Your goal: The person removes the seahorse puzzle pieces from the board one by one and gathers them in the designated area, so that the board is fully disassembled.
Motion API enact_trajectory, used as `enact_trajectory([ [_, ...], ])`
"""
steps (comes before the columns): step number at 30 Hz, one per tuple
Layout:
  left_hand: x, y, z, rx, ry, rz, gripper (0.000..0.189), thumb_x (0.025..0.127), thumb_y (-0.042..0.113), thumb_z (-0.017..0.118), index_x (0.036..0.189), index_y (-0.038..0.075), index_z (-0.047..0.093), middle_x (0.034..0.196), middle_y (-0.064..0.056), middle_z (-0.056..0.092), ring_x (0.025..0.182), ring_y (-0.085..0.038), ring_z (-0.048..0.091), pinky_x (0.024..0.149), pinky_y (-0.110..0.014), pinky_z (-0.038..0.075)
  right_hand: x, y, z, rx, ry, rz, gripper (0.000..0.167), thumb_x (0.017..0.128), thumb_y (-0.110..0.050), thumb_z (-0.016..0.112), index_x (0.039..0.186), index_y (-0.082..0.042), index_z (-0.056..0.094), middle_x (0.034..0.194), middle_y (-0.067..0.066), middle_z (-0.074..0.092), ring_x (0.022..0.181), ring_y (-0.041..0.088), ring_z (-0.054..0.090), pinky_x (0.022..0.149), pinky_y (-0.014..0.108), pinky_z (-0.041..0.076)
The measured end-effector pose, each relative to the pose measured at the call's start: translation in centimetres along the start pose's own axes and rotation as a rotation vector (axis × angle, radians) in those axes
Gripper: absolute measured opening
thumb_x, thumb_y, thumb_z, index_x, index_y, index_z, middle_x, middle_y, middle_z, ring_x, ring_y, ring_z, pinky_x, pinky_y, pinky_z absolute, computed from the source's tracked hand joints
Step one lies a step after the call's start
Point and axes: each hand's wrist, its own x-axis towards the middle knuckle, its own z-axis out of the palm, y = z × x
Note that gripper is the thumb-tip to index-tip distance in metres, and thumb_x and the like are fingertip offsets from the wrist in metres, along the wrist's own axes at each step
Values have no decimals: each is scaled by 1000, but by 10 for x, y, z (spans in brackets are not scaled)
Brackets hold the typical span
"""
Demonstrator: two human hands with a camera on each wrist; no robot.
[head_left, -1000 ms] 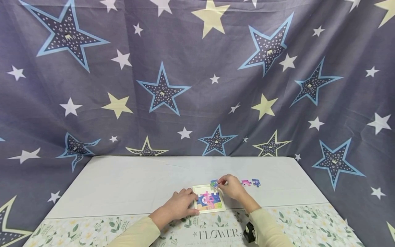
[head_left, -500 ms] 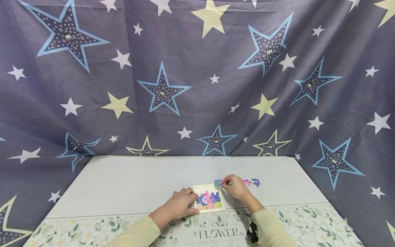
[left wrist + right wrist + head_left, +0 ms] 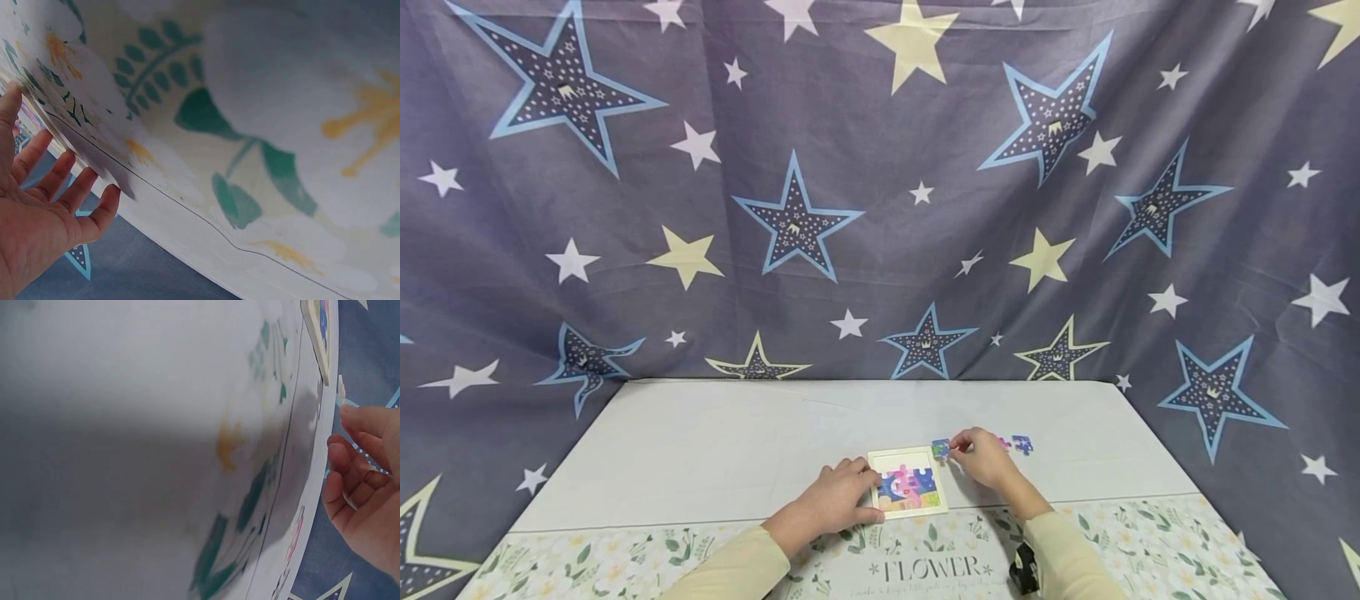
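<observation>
My left hand (image 3: 842, 493) rests against the left side of a pale puzzle frame (image 3: 946, 493), its fingers loosely spread along the edge. Assembled pieces (image 3: 910, 487) with a pink figure fill the frame's near part; the far strip shows bare backing. Just off the frame's far right corner, my right hand (image 3: 983, 457) pinches a blue-green puzzle piece (image 3: 941, 450) between thumb and fingers. In the left wrist view the left hand (image 3: 56, 206) touches the frame's edge. The right wrist view shows the right hand (image 3: 369, 469) with curled fingers beside the frame (image 3: 315, 337).
A blue puzzle piece (image 3: 1022, 444) lies on the white tabletop to the right. Beside it, a pink piece (image 3: 1004, 444) is partly hidden by the right hand. A flowered cloth (image 3: 647, 550) covers the near side; a starry curtain (image 3: 865, 275) hangs behind.
My right hand has moved rightward with the blue-green puzzle piece, from above the frame's far edge to beyond its corner, covering more of the pink piece. The left hand and frame have stayed put.
</observation>
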Motion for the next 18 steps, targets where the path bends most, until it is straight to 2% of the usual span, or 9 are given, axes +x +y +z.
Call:
enact_trajectory([
  [4,0,0,0,-3,7,6,55,81,57,59,121,19,59,117,0,53,106,-17,50,91,-50,44,-1,2,-4,25,11,-13,3,81,-10,68,84,-8,68,79,2,61,72,13,52,65,29,44],
  [8,-1,1,-2,-7,5,9,55,80,56,60,120,19,59,117,1,53,106,-17,50,91,-49,44,-3,8,-7,24,26,-72,5,82,-11,67,83,-6,67,77,3,60,69,13,52,62,29,44],
  [14,-2,1,-2,-4,4,13,54,80,56,61,120,19,59,116,1,53,104,-16,50,89,-49,44,-1,12,-9,-6,23,11,3,81,-10,68,84,-8,68,80,2,62,73,13,54,66,30,45],
  [18,-2,2,-2,-7,4,13,54,80,56,61,119,19,59,116,1,53,104,-16,49,89,-49,44,-1,13,-10,-29,28,29,4,82,-11,69,85,-9,69,80,1,62,73,12,53,66,29,45],
])
